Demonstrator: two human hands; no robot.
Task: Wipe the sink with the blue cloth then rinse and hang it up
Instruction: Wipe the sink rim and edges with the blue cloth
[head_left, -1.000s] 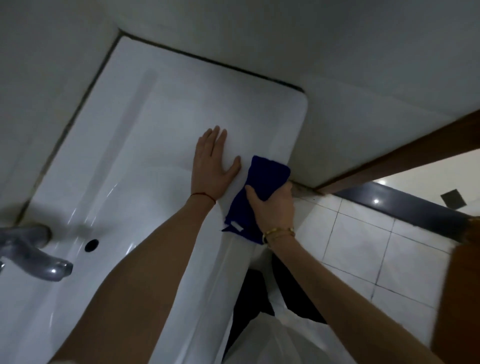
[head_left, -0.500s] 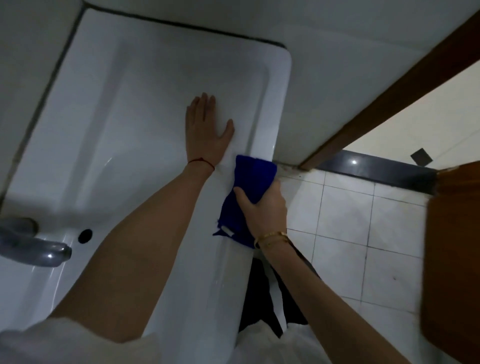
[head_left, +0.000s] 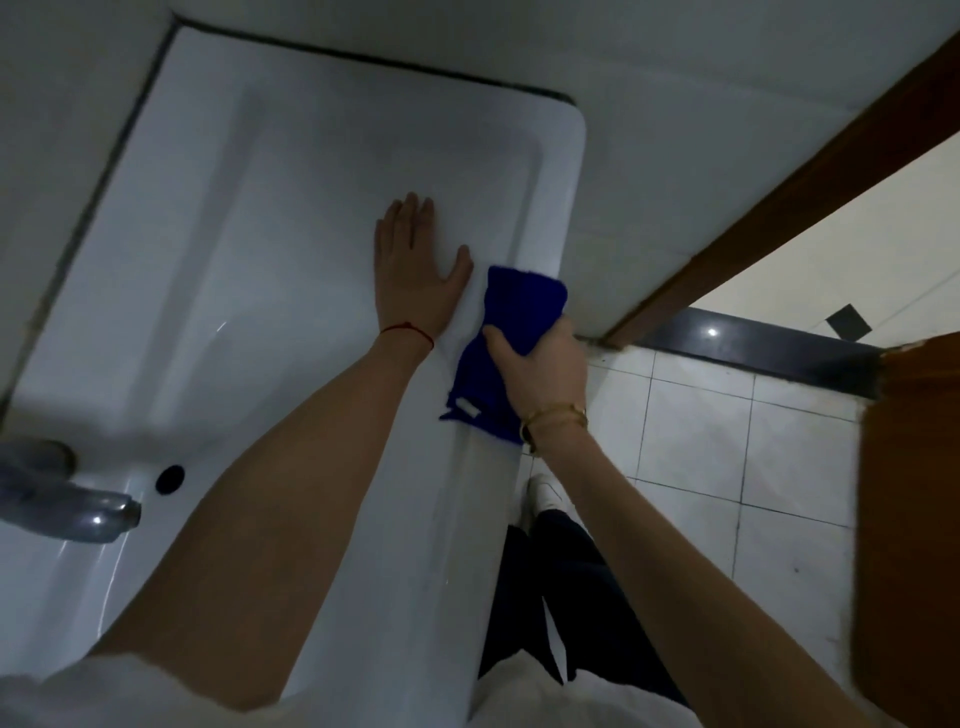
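Blue cloth (head_left: 511, 332) lengthwise along sink (head_left: 563, 171) rim, right hand (head_left: 545, 364) gripping

Glossy sink, soft cloth, metal tap.
The sink (head_left: 322, 218) is smooth, shiny white ceramic; the cloth (head_left: 511, 322) is matt blue fabric with a nap; the tap (head_left: 78, 512) is polished metal; the floor tiles (head_left: 691, 441) look glazed; the door frame (head_left: 779, 187) is brown wood.

We see open basin in the sink (head_left: 291, 249) beyond our left hand (head_left: 415, 275); the faucet (head_left: 67, 499) juts over its near-left end.

left hand (head_left: 415, 275) flat, right hand (head_left: 545, 364) gripping
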